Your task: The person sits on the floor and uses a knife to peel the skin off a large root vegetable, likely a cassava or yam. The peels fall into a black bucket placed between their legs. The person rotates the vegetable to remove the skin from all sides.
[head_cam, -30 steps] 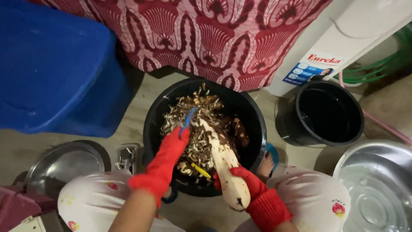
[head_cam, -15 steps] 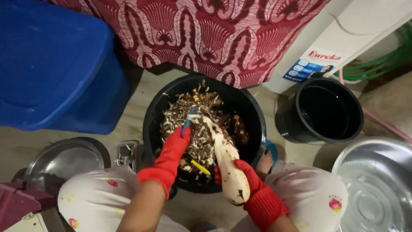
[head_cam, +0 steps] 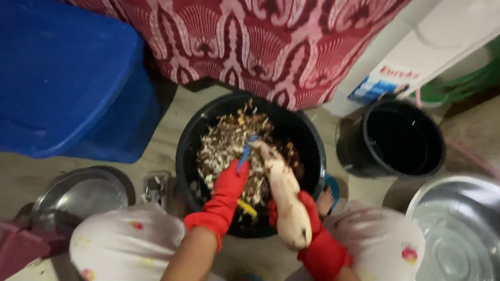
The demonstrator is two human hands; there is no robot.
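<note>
Down on the pale floor (head_cam: 172, 151) sits a big round black plastic tub (head_cam: 307, 140), heaped with brown and white peel scraps (head_cam: 224, 145). Behind it hangs a red and white patterned cloth (head_cam: 271, 47). A large blue plastic box (head_cam: 67, 78) stands off to the left, and a smaller black bucket (head_cam: 403, 138) stands to the right. A shiny round metal bowl (head_cam: 453, 229) is at the lower right, and a round metal lid (head_cam: 80, 195) lies at the lower left.

Both hands wear red rubber gloves. The right hand (head_cam: 312, 229) is wrapped around the fat lower end of a long pale peeled root (head_cam: 284, 203), with its fingers curled tight on it. The root slants up and a little left, so its thin brown tip points out over the scraps in the tub.

The left hand (head_cam: 229, 190) is just beside the root, on its left side. Its fingers are closed around a small blue-handled peeler (head_cam: 247, 152), and the peeler touches the root near the far tip. The left hand is the nearer one to that tip. A small yellow thing shows under the left wrist; I cannot tell what it is.
</note>
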